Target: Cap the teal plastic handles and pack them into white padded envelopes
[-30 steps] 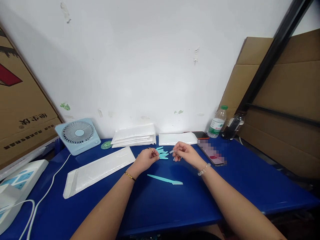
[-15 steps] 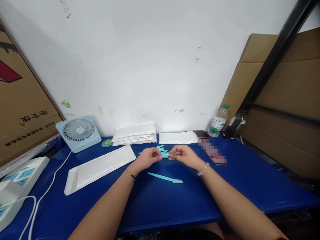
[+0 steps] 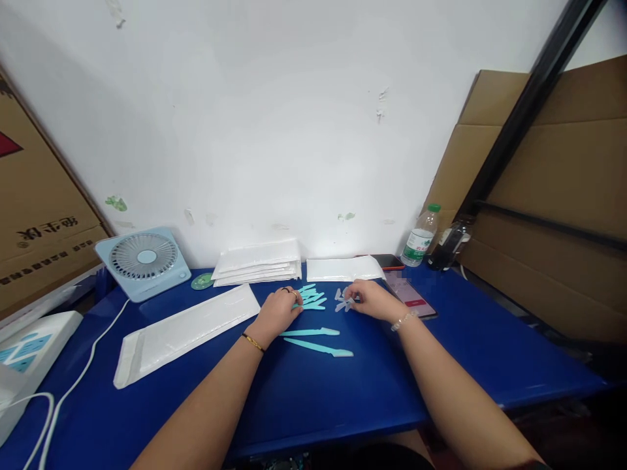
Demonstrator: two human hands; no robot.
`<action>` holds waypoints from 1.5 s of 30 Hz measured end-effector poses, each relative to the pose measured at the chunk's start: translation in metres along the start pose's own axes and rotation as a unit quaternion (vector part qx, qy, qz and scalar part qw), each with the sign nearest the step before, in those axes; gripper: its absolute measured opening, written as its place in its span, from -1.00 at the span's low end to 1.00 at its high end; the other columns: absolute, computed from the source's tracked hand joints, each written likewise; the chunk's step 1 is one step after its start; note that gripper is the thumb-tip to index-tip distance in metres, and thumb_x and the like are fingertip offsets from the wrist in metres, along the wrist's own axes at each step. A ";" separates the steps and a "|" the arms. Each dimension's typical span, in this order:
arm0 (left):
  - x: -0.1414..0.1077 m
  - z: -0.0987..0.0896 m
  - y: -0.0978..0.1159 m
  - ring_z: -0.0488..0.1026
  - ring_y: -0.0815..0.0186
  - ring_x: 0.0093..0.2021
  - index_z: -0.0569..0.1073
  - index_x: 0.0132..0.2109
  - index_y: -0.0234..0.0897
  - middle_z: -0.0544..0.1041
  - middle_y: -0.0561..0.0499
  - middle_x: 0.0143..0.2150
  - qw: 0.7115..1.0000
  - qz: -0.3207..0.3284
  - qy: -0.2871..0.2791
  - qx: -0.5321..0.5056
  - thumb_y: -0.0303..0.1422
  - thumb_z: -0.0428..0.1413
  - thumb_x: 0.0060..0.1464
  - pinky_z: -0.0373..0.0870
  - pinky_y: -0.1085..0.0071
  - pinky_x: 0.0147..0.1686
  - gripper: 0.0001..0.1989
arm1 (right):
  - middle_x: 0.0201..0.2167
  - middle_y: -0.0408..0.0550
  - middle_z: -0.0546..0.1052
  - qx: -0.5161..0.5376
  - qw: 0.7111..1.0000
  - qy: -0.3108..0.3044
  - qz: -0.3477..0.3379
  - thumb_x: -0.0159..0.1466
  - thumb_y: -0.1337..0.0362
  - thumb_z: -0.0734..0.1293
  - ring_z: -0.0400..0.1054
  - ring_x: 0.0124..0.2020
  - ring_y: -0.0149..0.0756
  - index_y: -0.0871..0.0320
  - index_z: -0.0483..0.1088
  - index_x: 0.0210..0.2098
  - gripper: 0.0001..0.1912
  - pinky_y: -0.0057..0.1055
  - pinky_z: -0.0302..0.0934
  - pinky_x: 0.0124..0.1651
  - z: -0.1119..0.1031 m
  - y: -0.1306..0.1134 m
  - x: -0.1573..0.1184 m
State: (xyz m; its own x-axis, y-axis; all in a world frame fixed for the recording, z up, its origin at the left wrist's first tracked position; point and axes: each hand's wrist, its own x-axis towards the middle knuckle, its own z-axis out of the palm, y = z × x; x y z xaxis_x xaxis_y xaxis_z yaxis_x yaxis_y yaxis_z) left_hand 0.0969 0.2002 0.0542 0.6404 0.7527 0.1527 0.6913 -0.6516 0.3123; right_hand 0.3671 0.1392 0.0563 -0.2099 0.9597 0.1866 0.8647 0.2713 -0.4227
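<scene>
Several turquoise plastic sticks (image 3: 313,299) lie in a heap on the blue table (image 3: 343,405). My left hand (image 3: 281,309) rests at the heap's left side, its fingers bent over the stick ends; what it grips, if anything, is hidden. Small translucent caps (image 3: 339,297) form a little pile right of the heap. My right hand (image 3: 368,300) has its fingertips pinched together at this pile, on a translucent cap. Nearer to me, a longer turquoise razor (image 3: 318,347) with a pale end lies beside a second razor (image 3: 313,331).
Left are a white padded envelope (image 3: 191,333), a blue fan (image 3: 147,258) and a power strip (image 3: 34,352) with cables. Stacked envelopes (image 3: 259,261) stand by the wall. Phones (image 3: 409,294), a water bottle (image 3: 420,238) and a dark bottle (image 3: 449,245) are at the right.
A second turquoise razor now lies above the first. My hands have moved apart, left hand to the heap's left, right hand to the caps, which now show. The view has shifted slightly.
</scene>
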 end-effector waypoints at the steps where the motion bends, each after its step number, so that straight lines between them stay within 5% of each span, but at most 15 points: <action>1: 0.001 0.000 0.000 0.40 0.20 -0.12 0.47 -0.24 -0.24 0.48 -0.05 -0.19 1.000 -0.003 -0.004 0.004 -0.35 0.07 0.07 0.26 0.35 -0.15 -0.87 | -0.34 -0.08 0.46 -0.005 1.000 -0.015 -0.007 0.03 0.41 0.36 0.32 -0.36 -0.34 0.14 0.48 -0.33 -0.82 -0.46 0.16 -0.29 0.001 0.000 0.000; 11: 0.000 -0.002 0.002 0.42 0.28 -0.24 0.44 -0.30 -0.23 0.49 0.02 -0.30 0.999 -0.012 -0.001 -0.053 -0.35 0.07 0.05 0.26 0.42 -0.26 -0.92 | -0.39 -0.06 0.42 -0.103 0.994 -0.018 -0.038 0.04 0.44 0.30 0.30 -0.42 -0.36 0.19 0.42 -0.50 -0.93 -0.46 0.11 -0.32 0.008 -0.011 0.004; 19: -0.001 -0.004 0.005 0.42 0.30 -0.29 0.43 -0.31 -0.22 0.50 0.03 -0.33 0.996 -0.011 -0.001 -0.084 -0.32 0.06 0.05 0.24 0.46 -0.33 -0.90 | -0.41 -0.10 0.44 0.096 0.994 -0.015 -0.049 0.17 0.36 0.22 0.28 -0.43 -0.40 0.18 0.39 -0.37 -0.89 -0.50 0.14 -0.36 0.006 -0.024 0.001; 39: -0.003 -0.005 0.018 0.41 0.32 -0.32 0.44 -0.32 -0.22 0.51 0.05 -0.34 0.996 0.015 -0.008 -0.090 -0.28 0.07 0.05 0.19 0.48 -0.40 -0.88 | -0.45 -0.12 0.45 0.068 0.994 -0.018 -0.089 0.17 0.38 0.25 0.25 -0.49 -0.44 0.19 0.43 -0.37 -0.89 -0.53 0.08 -0.40 0.013 -0.044 0.002; 45: -0.009 -0.008 0.024 0.40 0.38 -0.41 0.46 -0.34 -0.24 0.50 0.07 -0.41 0.986 0.033 -0.088 -0.137 -0.27 0.07 0.03 0.19 0.51 -0.46 -0.86 | -0.45 -0.13 0.49 0.101 0.985 -0.098 -0.099 0.15 0.41 0.25 0.28 -0.48 -0.43 0.19 0.44 -0.35 -0.86 -0.53 0.08 -0.43 0.011 -0.049 -0.003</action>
State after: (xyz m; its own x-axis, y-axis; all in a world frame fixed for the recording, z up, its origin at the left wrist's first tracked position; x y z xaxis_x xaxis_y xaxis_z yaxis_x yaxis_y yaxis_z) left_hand 0.1046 0.1787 0.0681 0.7454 0.6662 0.0233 0.5462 -0.6303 0.5517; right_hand 0.3201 0.1239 0.0668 -0.4670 0.8764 0.1175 0.6934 0.4454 -0.5665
